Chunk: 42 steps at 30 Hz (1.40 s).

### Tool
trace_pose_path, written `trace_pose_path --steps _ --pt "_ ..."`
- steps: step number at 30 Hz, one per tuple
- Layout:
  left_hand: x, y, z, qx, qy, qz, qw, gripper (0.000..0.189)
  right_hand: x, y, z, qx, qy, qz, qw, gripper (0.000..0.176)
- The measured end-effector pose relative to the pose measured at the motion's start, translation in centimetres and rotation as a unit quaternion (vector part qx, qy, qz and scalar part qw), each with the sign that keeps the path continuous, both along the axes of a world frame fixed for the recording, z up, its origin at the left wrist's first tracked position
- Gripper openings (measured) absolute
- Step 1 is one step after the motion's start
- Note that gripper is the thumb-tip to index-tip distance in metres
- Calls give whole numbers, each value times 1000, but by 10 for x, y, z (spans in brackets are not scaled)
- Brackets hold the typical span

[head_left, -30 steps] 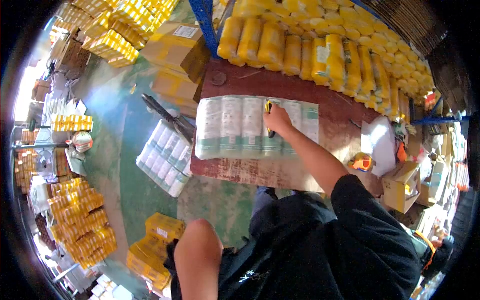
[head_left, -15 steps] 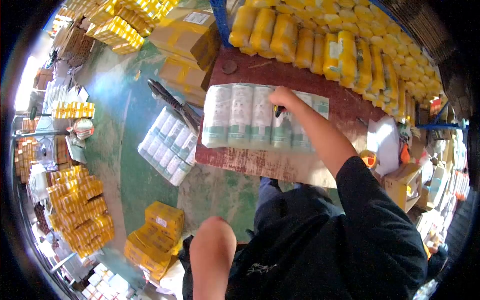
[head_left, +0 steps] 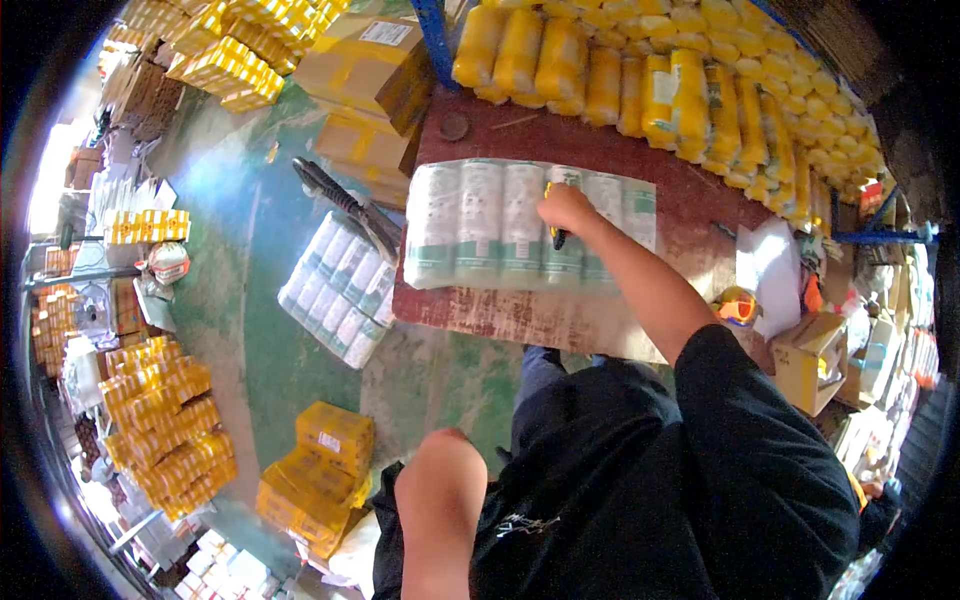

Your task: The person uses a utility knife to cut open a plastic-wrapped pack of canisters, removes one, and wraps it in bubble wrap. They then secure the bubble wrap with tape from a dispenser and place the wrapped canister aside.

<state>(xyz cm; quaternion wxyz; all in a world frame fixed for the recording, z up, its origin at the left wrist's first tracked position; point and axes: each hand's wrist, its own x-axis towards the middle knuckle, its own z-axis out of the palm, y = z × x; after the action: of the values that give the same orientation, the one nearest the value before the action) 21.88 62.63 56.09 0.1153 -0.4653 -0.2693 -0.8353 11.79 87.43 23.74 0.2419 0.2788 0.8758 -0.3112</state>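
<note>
Right hand (head_left: 566, 209) is clenched around a small yellow-and-black knife (head_left: 556, 237), fingers wrapped tight, with the dark tip poking out below the fist. The hand sits on top of a shrink-wrapped pack (head_left: 470, 225) of white and green rolls, roughly over the fourth roll from the left. The pack lies flat on the red bench (head_left: 690, 190), its left edge right at the bench's left edge. Behind it, a row of yellow packs (head_left: 640, 85) is stacked along the back. A similar pack lies on the floor (head_left: 250, 250) just left of the bench. Left hand's out of frame, so can't tell what its fingers are doing.
</note>
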Motion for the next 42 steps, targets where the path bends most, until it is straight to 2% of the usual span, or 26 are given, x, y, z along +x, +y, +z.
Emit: trace_pose_path --steps 3,6,10,12,14,16,17,18,19,20,21,22,24,26,29,31,35,37,39,41,42 --pt "0 2 1 0 1 -2 1000 21 3 0 -14 6 -16 -22 1000 43" --pt "-1 5 2 0 0 -2 1000 22 10 1 -10 -16 -33 3 999 43" --pt "-4 6 0 2 -8 -5 1000 23 25 -2 -26 -20 1 -25 1000 35" --pt "-6 4 -5 -6 -15 0 1000 24 35 -8 -41 12 51 17 998 34" --pt "-7 3 -15 -16 -26 9 999 25 42 -18 -4 -17 21 -16 1000 36" --pt "-14 4 -45 -47 -81 32 995 26 50 -16 -16 -39 16 -8 999 36" --pt "-20 7 -69 -89 -136 50 985 27 56 -16 -20 -53 14 -2 998 36" --pt "-32 12 -102 -190 -213 76 956 27 59 -14 -19 -73 -2 0 997 35" --pt "-48 17 -139 -345 -267 115 892 19 62 -15 -17 -95 -14 9 995 36" --pt "-64 23 -176 -503 -289 130 804 15 66 -18 -21 -89 1 15 996 35" --pt "-84 35 -217 -552 -183 142 801 17 72 -21 -28 -83 20 18 996 34" --pt "-94 48 -253 -606 -155 121 771 25 80 -23 -31 -81 40 26 996 31" --pt "-100 76 -321 -616 -99 128 771 28 92 -29 -57 -35 63 26 997 27" --pt "-106 99 -394 -675 79 173 712 37 98 -34 -51 -22 53 44 997 25" --pt "-112 119 -371 -803 119 78 578 47 106 -39 -15 -24 41 64 997 24" --pt "-121 127 -389 -800 171 109 565 50 122 -39 -27 -28 81 22 996 25" --pt "-143 123 -367 -799 283 142 511 54 171 -48 -77 -120 127 -48 983 30" --pt "-150 121 -365 -790 326 152 497 55 191 -44 -77 -159 109 -69 979 40" --pt "-154 120 -368 -781 358 151 490 53 204 -42 -80 -135 136 -60 980 41" --pt "-161 119 -363 -799 377 101 458 52 217 -38 -89 -46 208 -17 977 31" --pt "-165 120 -360 -806 387 77 441 52 221 -35 -97 -73 200 -37 977 30"
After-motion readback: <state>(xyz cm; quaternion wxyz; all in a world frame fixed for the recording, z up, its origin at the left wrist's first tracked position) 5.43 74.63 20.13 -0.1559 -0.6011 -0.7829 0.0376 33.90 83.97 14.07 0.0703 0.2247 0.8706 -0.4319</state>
